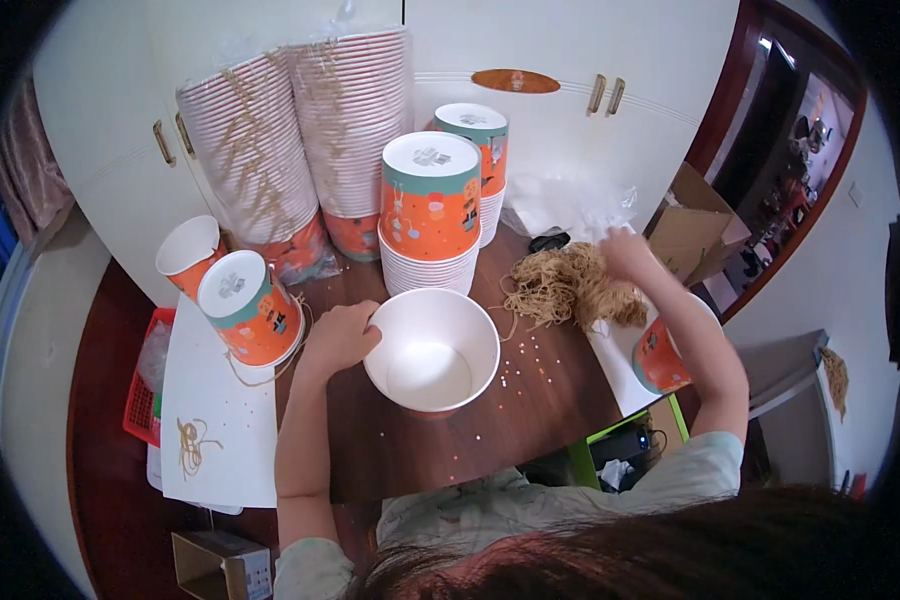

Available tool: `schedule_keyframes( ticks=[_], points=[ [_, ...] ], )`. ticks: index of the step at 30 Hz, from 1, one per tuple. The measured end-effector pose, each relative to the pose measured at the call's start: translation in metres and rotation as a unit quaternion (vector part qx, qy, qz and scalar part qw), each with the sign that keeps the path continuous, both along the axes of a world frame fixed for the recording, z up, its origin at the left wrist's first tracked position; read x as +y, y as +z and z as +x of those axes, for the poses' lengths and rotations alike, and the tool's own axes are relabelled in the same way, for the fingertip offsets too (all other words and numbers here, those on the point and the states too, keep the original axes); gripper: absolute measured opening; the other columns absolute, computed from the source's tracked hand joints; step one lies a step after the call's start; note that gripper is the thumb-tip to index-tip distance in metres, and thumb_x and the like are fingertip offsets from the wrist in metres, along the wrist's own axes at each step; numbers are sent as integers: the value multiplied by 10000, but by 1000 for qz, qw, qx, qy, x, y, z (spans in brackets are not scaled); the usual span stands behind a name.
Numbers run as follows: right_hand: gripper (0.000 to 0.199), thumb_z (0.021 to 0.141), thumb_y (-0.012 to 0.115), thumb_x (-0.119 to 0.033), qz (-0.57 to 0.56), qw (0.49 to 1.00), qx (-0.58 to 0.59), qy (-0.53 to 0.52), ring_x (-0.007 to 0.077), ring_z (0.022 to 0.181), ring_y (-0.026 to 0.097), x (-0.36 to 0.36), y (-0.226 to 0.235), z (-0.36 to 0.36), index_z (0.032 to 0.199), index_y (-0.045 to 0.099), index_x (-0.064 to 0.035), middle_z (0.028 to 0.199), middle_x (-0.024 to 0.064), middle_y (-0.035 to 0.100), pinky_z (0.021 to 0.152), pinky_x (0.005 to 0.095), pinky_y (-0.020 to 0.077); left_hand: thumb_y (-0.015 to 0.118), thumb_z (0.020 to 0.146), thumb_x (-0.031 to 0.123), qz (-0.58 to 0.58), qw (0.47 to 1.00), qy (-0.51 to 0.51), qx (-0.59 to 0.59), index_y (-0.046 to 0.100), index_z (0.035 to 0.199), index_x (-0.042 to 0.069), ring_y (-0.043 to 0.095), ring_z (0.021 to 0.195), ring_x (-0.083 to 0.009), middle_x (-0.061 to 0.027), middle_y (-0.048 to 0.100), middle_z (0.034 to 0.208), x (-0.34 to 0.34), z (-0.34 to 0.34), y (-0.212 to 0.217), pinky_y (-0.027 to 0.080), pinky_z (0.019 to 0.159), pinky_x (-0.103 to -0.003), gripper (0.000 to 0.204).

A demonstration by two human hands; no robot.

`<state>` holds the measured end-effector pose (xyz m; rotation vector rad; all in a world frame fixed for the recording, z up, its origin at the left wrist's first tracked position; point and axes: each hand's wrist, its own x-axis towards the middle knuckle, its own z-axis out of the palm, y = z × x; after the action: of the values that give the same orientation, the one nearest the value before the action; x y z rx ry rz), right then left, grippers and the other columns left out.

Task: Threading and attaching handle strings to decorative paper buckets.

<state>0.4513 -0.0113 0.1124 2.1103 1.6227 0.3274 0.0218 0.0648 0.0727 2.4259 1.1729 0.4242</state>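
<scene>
A white-lined paper bucket (432,345) stands mouth up on the brown table in front of me. My left hand (340,338) grips its left rim. My right hand (625,256) is over the back right part of a tangled heap of tan twine (560,285); its fingers are blurred and partly hidden, so I cannot see whether they hold a strand. Behind the bucket rises an upside-down stack of orange and green paper buckets (431,205). Another upside-down bucket (253,305), with twine around its base, stands left of my left hand.
Two tall plastic-wrapped bucket stacks (355,120) lean at the back left. Clear plastic wrap (560,208) lies behind the twine. An orange bucket (658,358) stands by my right forearm. A cardboard box (692,225) is at the far right, a red basket (142,385) at the left edge.
</scene>
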Motion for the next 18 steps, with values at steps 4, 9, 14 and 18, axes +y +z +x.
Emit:
schedule_keyframes(
  ticks=[4, 9, 14, 18],
  points=[
    [742, 578, 746, -278, 39, 977, 110, 178, 313, 1045, 473, 18, -55, -39, 1209, 402, -90, 1166, 146, 460, 864, 406, 424, 480, 709, 181, -12, 1000, -9, -7, 578, 938, 80, 586, 782, -358, -170, 614, 831, -2, 2, 0, 462, 711, -444, 268],
    [541, 649, 664, -179, 71, 978, 82, 177, 290, 1003, 523, 39, -94, -30, 1158, 481, -193, 1079, 143, 546, 803, 380, 443, 485, 709, 187, -8, 1000, -9, -7, 581, 946, 86, 587, 790, -352, -165, 615, 837, -4, 3, 1, 464, 712, -437, 274],
    [269, 694, 530, -69, 156, 943, 286, 69, 314, 844, 580, 58, -50, 21, 953, 587, -113, 898, 133, 616, 721, 385, 464, 494, 709, 151, 6, 1000, -14, -11, 579, 946, 36, 586, 783, -343, -186, 602, 834, 0, 2, -4, 464, 693, -399, 277],
    [344, 680, 535, -58, 223, 917, 327, 46, 332, 863, 569, 55, -17, 54, 1021, 549, -100, 949, 174, 600, 731, 381, 463, 493, 711, 161, -3, 1000, -3, 7, 580, 954, 39, 585, 790, -344, -188, 601, 843, -1, 3, 0, 462, 698, -404, 285]
  ],
)
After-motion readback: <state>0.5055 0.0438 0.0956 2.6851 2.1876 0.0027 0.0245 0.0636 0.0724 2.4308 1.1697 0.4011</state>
